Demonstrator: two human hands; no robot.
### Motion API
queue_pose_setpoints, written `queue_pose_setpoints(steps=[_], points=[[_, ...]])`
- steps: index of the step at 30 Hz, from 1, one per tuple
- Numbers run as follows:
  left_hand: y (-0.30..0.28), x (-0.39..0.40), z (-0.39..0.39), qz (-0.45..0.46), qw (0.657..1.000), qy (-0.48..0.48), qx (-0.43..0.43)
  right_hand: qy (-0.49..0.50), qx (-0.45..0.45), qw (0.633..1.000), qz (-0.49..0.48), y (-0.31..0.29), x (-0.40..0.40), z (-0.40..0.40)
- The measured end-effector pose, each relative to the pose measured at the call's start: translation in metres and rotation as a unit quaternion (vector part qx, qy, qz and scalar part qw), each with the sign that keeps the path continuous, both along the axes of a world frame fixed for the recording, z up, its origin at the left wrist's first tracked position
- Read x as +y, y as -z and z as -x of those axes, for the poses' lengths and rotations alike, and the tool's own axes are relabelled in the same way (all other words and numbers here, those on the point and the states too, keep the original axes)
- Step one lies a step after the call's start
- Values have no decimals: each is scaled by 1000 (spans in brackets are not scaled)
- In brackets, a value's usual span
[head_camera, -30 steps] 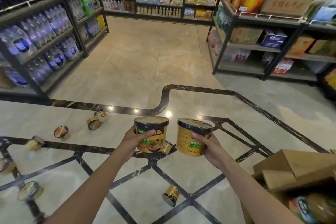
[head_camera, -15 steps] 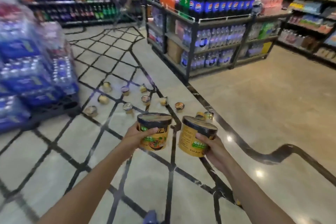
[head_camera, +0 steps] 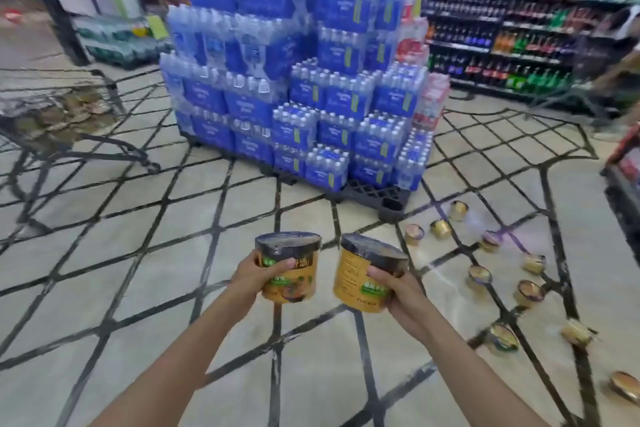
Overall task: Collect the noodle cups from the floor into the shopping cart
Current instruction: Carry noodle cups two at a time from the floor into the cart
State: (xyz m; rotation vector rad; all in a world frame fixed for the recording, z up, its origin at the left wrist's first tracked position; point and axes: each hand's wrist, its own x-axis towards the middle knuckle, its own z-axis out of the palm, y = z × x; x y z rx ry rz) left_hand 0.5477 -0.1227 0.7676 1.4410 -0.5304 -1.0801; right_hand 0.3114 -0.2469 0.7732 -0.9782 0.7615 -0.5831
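My left hand (head_camera: pixel 251 276) grips an upright yellow noodle cup (head_camera: pixel 294 274) with a dark lid. Beside it, my right hand (head_camera: pixel 398 291) grips a second yellow noodle cup (head_camera: pixel 356 274), tilted slightly left. Both are held out in front of me above the floor. Several more noodle cups (head_camera: pixel 479 276) lie scattered over the tiles at the right. The shopping cart (head_camera: pixel 93 140) stands at the far left, blurred, with several cups (head_camera: pixel 69 111) inside its basket.
A tall stack of blue bottled-water packs (head_camera: pixel 294 80) sits on a black pallet (head_camera: pixel 377 192) straight ahead. Drink shelves (head_camera: pixel 519 28) line the back right. A red display edge (head_camera: pixel 623 163) is at the right. A blurred person (head_camera: pixel 620 69) stands far right.
The view has swung left: the drink shelf passed out to the right, the water stack and the cart came into view. Both hands hold their cups as before.
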Motion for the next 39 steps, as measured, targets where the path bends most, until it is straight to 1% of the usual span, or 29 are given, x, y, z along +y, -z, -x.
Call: queue_pose_setpoints(steps=[4,7,11,17,21,26,31,34,36,39], points=[[-9,34,-111,-6,996,-85,-2,-96,2,995,9,-1,-7,-143],[-10,60,-182,1,987,-163,-3,-159,-3,987,11,-6,-6,-236],[-10,89,-250,0,968,-252,-1,-222,1,975,12,-8,-8,-336],[0,116,-337,-9,934,-356,15,-297,-5,955,18,-7,-17,-470],[3,105,-396,-9,921,-389,6,-338,-2,941,17,0,-31,-552],[0,65,-490,-9,900,-437,10,-374,17,927,27,0,-76,-653],[-13,27,-578,-3,891,-454,-13,-383,9,923,43,-15,-130,-757],[-11,14,-628,-11,881,-473,-6,-394,-4,918,42,-21,-148,-812],[-9,9,-664,-19,876,-481,-6,-392,-12,919,24,-24,-157,-849],[-2,2,-723,-30,873,-487,-1,-400,-13,916,24,-16,-166,-908]])
